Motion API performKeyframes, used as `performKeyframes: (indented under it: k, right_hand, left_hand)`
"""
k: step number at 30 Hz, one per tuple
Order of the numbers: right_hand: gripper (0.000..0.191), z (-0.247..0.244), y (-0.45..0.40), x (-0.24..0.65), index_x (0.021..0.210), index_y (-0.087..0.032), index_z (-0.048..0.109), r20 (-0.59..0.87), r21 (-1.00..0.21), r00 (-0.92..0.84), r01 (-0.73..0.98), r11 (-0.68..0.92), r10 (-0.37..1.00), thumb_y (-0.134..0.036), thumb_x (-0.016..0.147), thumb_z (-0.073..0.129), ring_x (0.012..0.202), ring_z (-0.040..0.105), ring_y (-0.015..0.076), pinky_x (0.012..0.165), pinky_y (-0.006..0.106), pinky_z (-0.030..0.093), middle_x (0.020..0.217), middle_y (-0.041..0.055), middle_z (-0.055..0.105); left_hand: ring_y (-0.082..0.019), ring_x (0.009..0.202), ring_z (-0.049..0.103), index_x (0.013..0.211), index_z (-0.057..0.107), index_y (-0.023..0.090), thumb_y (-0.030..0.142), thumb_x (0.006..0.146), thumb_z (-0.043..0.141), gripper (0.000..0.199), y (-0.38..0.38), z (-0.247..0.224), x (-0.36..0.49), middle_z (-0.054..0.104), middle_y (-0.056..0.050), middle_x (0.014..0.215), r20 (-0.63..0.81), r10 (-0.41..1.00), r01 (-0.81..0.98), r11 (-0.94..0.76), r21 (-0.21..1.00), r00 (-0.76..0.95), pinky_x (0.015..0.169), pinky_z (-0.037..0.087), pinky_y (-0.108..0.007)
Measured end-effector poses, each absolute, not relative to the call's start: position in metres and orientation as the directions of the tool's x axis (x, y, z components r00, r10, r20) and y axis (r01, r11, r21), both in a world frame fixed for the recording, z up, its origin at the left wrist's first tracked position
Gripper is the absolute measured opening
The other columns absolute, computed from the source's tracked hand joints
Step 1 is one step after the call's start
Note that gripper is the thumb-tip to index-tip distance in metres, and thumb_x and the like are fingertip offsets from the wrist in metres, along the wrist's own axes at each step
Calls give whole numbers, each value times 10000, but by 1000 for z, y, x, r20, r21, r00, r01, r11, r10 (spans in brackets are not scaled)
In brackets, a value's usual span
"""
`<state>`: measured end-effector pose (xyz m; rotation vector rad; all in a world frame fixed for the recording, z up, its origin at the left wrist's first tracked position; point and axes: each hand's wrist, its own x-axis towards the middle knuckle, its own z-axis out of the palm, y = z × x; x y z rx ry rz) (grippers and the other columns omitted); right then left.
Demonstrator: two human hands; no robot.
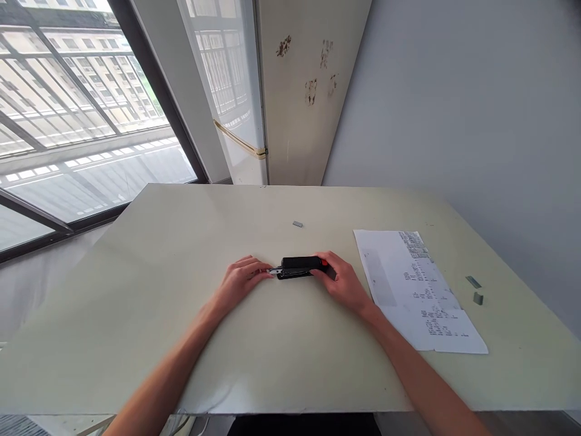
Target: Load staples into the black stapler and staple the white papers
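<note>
A black stapler (299, 264) lies lengthwise in front of me on the table, a bit of red showing at its right end. My right hand (342, 281) is closed around that right end, thumb on the near side and fingers on the far side. From the stapler's left end a metal tray (274, 270) sticks out. My left hand (244, 277) pinches the tip of this metal part between thumb and fingers. Beyond the stapler sits a small grey strip of staples (298, 224). Whether staples are inside the stapler is hidden.
Printed paper sheets (408, 290) lie right of my right hand. Farther right are two more staple strips (473, 282), one of them a short piece (478, 298). A refrigerator (308, 121) stands behind the pale table (149, 272), with a window (82, 109) to the left.
</note>
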<state>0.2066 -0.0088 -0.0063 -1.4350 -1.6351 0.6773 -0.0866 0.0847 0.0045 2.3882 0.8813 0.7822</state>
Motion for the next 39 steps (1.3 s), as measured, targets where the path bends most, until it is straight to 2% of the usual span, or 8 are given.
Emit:
performKeyframes:
  k: [12,17,21,24,28,32,35,39]
  right_hand:
    - [267,-4,-7,215,1245,-289,660,185,-859,-30,480,176,982,-423,1019,615,1022,665,242,837,380,582,1165,58,713]
    - [429,-9,-7,213,1422,-311,568,243,-845,-2,490,213,970,-413,1011,634,1239,628,266,1068,485,546,1402,89,622]
    - [626,-8,-13,205,1575,-332,418,231,-873,-7,441,211,973,-416,1001,654,1410,550,277,1172,506,500,1582,100,496]
    - [676,-4,-25,204,1612,-358,360,184,-873,-6,458,167,983,-405,1002,647,1429,549,291,1176,533,495,1652,91,434]
    - [465,-1,-47,204,1457,-313,536,175,-857,186,512,57,967,-402,1008,619,1175,701,285,964,500,615,1489,120,596]
    - [283,0,-67,194,1269,-284,642,169,-844,174,534,51,970,-385,1008,601,972,710,239,791,407,624,1290,96,694]
    - [227,3,-79,182,1212,-271,651,135,-853,143,520,42,980,-357,1011,590,930,697,225,782,390,608,1206,83,716]
    - [185,5,-94,169,1178,-266,645,128,-864,112,500,55,985,-338,1027,566,1005,700,233,808,381,596,1151,78,725]
  left_hand:
    - [-178,774,656,1027,813,244,469,1013,673,266,75,5,-91,752,-33,839,351,721,460,-667,587,598,713,525,-286]
    - [-161,733,663,988,796,233,444,1000,705,230,43,9,-95,730,-23,791,376,682,463,-714,525,627,689,517,-279]
    - [-168,735,680,917,756,232,395,1010,702,195,12,15,-91,748,-27,808,375,561,374,-803,465,738,681,519,-292]
    - [-194,836,704,1028,738,233,359,1012,701,132,12,23,-88,769,-49,918,369,478,292,-840,457,797,761,547,-321]
    - [-252,1203,656,1299,663,245,248,1065,571,252,50,39,-81,707,-111,1298,432,582,389,-800,457,689,1036,534,-430]
    - [-283,1510,427,1530,521,348,19,1016,432,617,85,57,-57,476,-61,1639,295,392,291,-896,334,871,1191,426,-542]
    - [-310,1575,342,1515,544,362,-63,941,470,718,99,66,-32,481,-34,1643,223,212,147,-950,274,952,1200,407,-579]
    - [-309,1512,454,1276,697,308,-40,914,597,513,113,77,-7,668,-45,1459,180,123,65,-953,297,976,1179,435,-555]
